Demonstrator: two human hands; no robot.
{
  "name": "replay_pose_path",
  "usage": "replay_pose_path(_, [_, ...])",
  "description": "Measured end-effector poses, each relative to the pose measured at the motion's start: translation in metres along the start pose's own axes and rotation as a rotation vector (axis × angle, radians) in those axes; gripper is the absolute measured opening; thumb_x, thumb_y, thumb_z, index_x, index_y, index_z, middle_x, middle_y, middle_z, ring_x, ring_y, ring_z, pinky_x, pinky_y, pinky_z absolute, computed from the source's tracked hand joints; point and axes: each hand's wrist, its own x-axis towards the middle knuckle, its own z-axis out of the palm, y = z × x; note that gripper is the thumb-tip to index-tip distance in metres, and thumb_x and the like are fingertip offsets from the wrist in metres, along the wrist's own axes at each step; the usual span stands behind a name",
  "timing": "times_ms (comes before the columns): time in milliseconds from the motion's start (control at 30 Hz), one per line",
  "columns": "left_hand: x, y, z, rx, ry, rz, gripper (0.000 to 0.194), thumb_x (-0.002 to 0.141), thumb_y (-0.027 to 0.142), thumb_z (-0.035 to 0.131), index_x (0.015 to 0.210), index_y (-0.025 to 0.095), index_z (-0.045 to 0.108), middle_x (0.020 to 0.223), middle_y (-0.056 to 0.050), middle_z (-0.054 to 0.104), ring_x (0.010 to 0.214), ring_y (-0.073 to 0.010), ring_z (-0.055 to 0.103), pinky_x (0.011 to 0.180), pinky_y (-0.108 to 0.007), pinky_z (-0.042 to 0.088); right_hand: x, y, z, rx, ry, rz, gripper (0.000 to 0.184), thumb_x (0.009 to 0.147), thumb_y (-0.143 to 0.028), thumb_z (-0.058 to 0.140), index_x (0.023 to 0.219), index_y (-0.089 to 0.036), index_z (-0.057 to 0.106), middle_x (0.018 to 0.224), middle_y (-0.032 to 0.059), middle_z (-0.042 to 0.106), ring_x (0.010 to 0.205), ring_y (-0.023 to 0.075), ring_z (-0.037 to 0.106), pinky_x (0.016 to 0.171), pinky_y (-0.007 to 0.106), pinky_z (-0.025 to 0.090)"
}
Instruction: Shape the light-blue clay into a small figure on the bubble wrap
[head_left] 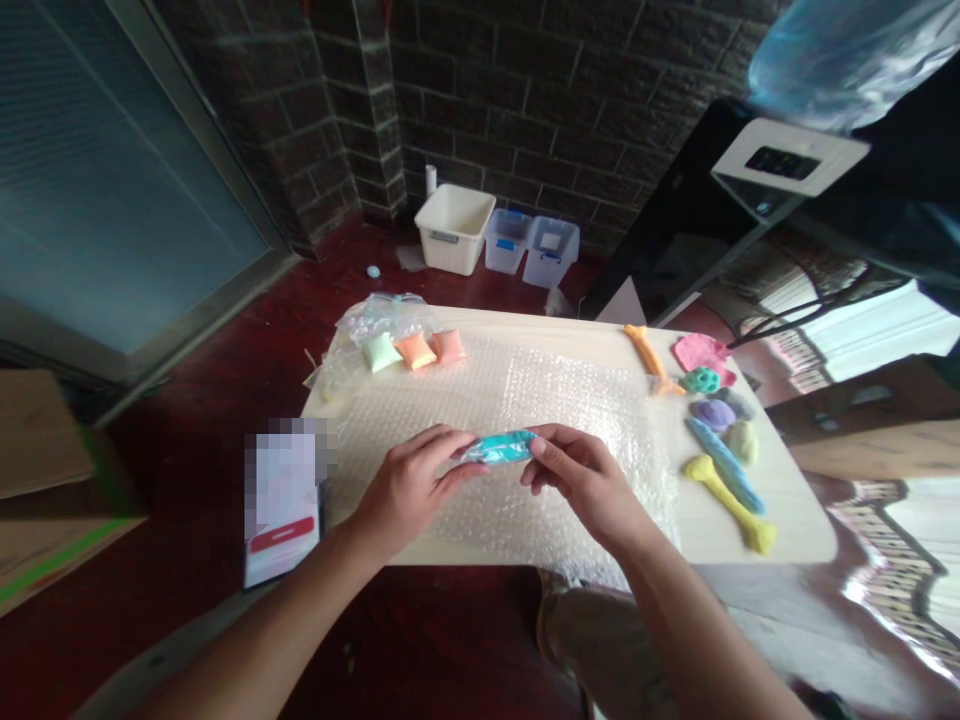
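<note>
Between my two hands is a small clear packet of teal modelling clay (pixel 501 447), held above the bubble wrap (pixel 577 400). My left hand (pixel 420 475) pinches its left end between thumb and fingers. At the other end my right hand (pixel 574 470) grips the packet, thumb on top and fingers curled beneath. Three more clay packets lie at the table's far left: a pale green packet (pixel 382 352), an orange packet (pixel 415 351) and a salmon packet (pixel 448 347). Behind them is a crumpled clear plastic bag (pixel 386 315).
On the table's right lie shaped clay pieces: an orange bone shape (pixel 646 355), a pink piece (pixel 701 355), a blue stick (pixel 726 465) and a yellow bone shape (pixel 731 503). A tablet (pixel 281 560) is at the left edge. Storage bins (pixel 454 230) stand on the floor behind.
</note>
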Motion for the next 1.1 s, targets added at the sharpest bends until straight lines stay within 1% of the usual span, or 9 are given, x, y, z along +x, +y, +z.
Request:
replay_pose_path(167, [0.001,0.007,-0.005,-0.014,0.051,0.058,0.015,0.100,0.019,0.065,0.087,0.018,0.073,0.085,-0.004,0.074,0.076,-0.0155,0.069,0.069,-0.025,0.050,0.002,0.004,-0.006,0.172,-0.008,0.091,0.032,0.086,-0.044,0.085,0.086,-0.015,0.075,0.073,0.0054,0.075,0.063,0.0138,0.068,0.059,0.024,0.053])
replay_pose_path(367, [0.003,0.016,-0.006,0.028,0.084,-0.049,0.030,0.102,0.021,0.058,0.072,0.019,0.063,0.070,-0.001,0.061,0.069,-0.0164,0.059,0.065,-0.029,0.044,0.004,0.014,-0.005,0.239,-0.014,0.215,0.036,0.081,-0.047,0.088,0.081,-0.013,0.074,0.076,0.0079,0.077,0.060,0.0136,0.069,0.052,0.022,0.050])
replay_pose_path(533, [0.001,0.011,0.000,0.314,0.079,-0.056,0.034,0.101,0.019,0.052,0.067,0.021,0.051,0.070,-0.003,0.058,0.073,-0.0206,0.056,0.068,-0.034,0.040,0.002,0.016,0.007,0.052,0.076,0.134,0.038,0.083,-0.049,0.086,0.081,-0.013,0.073,0.071,0.0067,0.074,0.057,0.0126,0.066,0.054,0.024,0.050])
replay_pose_path(633, [0.001,0.008,0.003,0.347,0.083,-0.088,0.032,0.100,0.019,0.052,0.068,0.022,0.049,0.072,-0.004,0.058,0.074,-0.0209,0.055,0.068,-0.034,0.039,0.001,0.017,0.013,-0.054,0.094,0.101,0.039,0.085,-0.052,0.082,0.081,-0.014,0.072,0.070,0.0063,0.072,0.057,0.0140,0.065,0.053,0.026,0.049])
replay_pose_path(733, [0.003,0.007,0.004,0.146,0.113,-0.172,0.030,0.102,0.024,0.054,0.072,0.021,0.051,0.073,-0.002,0.058,0.073,-0.0184,0.056,0.067,-0.031,0.040,0.001,0.023,0.015,-0.071,0.083,0.130,0.041,0.090,-0.054,0.074,0.078,-0.015,0.071,0.069,0.0067,0.072,0.058,0.0157,0.067,0.056,0.029,0.050])
replay_pose_path(833, [0.008,0.006,0.004,-0.224,0.179,-0.369,0.028,0.100,0.035,0.061,0.077,0.019,0.057,0.070,0.001,0.059,0.065,-0.0147,0.057,0.062,-0.027,0.042,0.004,0.029,0.013,-0.091,-0.067,0.203,0.042,0.092,-0.053,0.067,0.078,-0.015,0.073,0.073,0.0084,0.074,0.064,0.0167,0.067,0.063,0.031,0.052])
replay_pose_path(900, [0.012,0.006,0.004,-0.411,0.182,-0.460,0.029,0.095,0.040,0.068,0.078,0.018,0.061,0.068,0.002,0.060,0.063,-0.0137,0.057,0.060,-0.025,0.043,0.004,0.029,0.010,-0.181,-0.130,0.168,0.038,0.091,-0.050,0.068,0.081,-0.014,0.075,0.076,0.0082,0.074,0.068,0.0172,0.067,0.066,0.031,0.051])
replay_pose_path(1000, [0.017,0.007,0.002,-0.534,0.115,-0.475,0.032,0.087,0.041,0.077,0.071,0.017,0.063,0.064,0.002,0.058,0.061,-0.0124,0.054,0.058,-0.024,0.041,0.003,0.021,0.003,-0.310,-0.021,-0.005,0.031,0.092,-0.045,0.069,0.098,-0.016,0.078,0.089,0.0090,0.076,0.080,0.0202,0.068,0.071,0.033,0.052])
replay_pose_path(1100, [0.015,0.008,0.000,-0.571,0.045,-0.456,0.035,0.084,0.041,0.080,0.067,0.016,0.063,0.064,0.003,0.056,0.061,-0.0114,0.049,0.058,-0.024,0.039,-0.001,0.011,-0.001,-0.350,0.087,-0.129,0.039,0.091,-0.046,0.074,0.122,-0.022,0.074,0.116,0.0110,0.076,0.099,0.0235,0.070,0.079,0.036,0.054])
